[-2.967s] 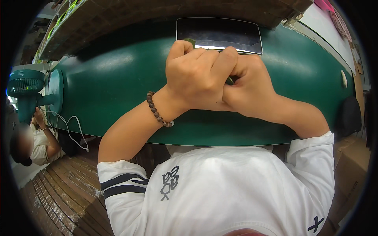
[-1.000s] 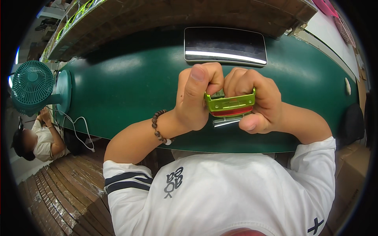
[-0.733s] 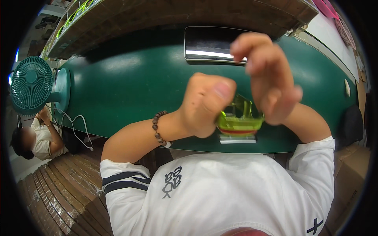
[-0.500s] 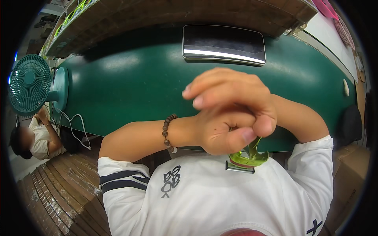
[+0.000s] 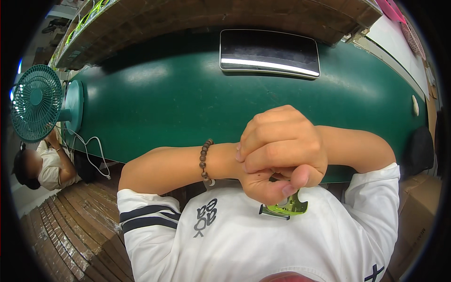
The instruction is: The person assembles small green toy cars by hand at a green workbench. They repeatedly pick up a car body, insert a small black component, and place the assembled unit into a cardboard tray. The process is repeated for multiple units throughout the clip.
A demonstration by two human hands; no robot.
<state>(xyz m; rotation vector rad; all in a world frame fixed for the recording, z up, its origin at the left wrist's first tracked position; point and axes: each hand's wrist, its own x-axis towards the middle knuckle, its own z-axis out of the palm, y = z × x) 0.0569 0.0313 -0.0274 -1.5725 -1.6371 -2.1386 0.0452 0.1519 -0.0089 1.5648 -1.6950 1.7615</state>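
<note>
Both my hands meet in front of my chest, one over the other. My left hand (image 5: 257, 187), with a beaded bracelet (image 5: 203, 162) at its wrist, is closed on a shiny green curved piece (image 5: 296, 205). Along one side of that piece runs a dark bar with a silvery edge (image 5: 275, 213). My right hand (image 5: 282, 136) lies over the left with its fingers curled in. Its thumb is beside the left thumb, just above the green piece. What the right fingers grip is hidden, and so are most of the left fingers.
Beyond my hands, a flat black-fronted device with a pale frame (image 5: 269, 52) lies on the green table (image 5: 155, 103). A teal fan (image 5: 36, 98) and white cable (image 5: 89, 144) are at left, near another person (image 5: 54, 167). Cardboard (image 5: 211, 16) spans the back; a dark rounded object (image 5: 419, 149) is right.
My right fingers, stretched out before, have curled in over the left hand. The right hand has come nearer my chest, and the green piece has moved down and slightly left.
</note>
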